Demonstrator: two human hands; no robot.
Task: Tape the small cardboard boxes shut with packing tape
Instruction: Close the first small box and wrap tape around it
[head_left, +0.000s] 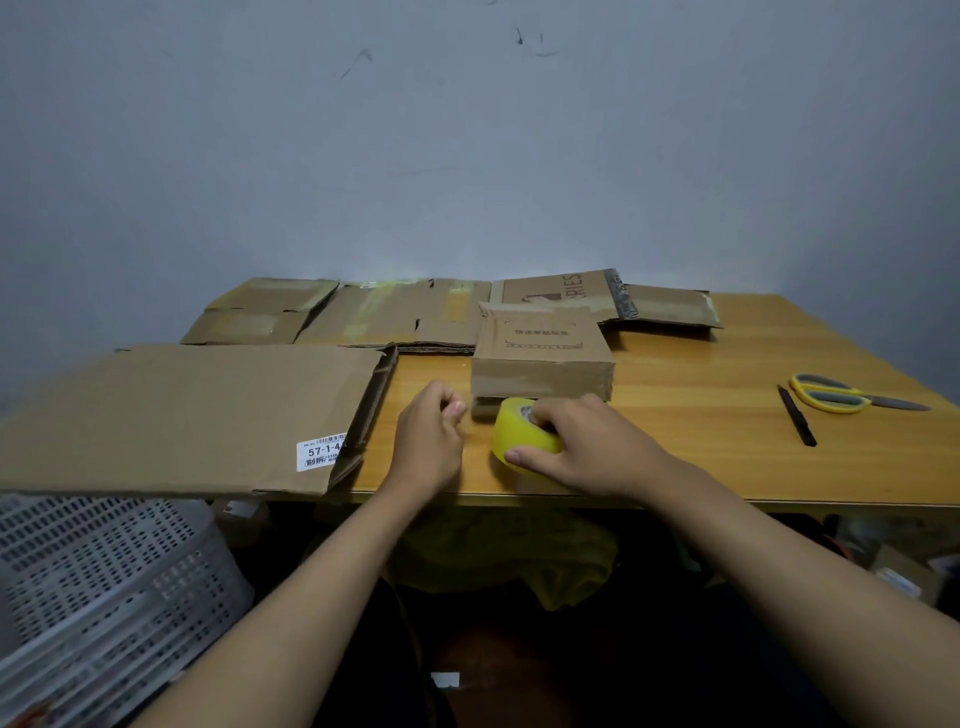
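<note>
Fingers (540, 415) gripping tape roll (524, 436), left hand (428, 441) curled empty; picking loose end first, keeping box (543, 358) steady.

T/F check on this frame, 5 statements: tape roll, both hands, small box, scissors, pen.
1. The right hand grips the yellow tape roll. True.
2. The left hand holds the scissors. False: the yellow-handled scissors lie on the table, far to the right, untouched.
3. The small cardboard box stands just behind the tape roll. True.
4. The black pen lies on top of the small cardboard box. False: it lies on the table beside the scissors.
5. The left hand rests flat on the large flattened carton. False: its fingers are curled, right of that carton, holding nothing that can be seen.
</note>
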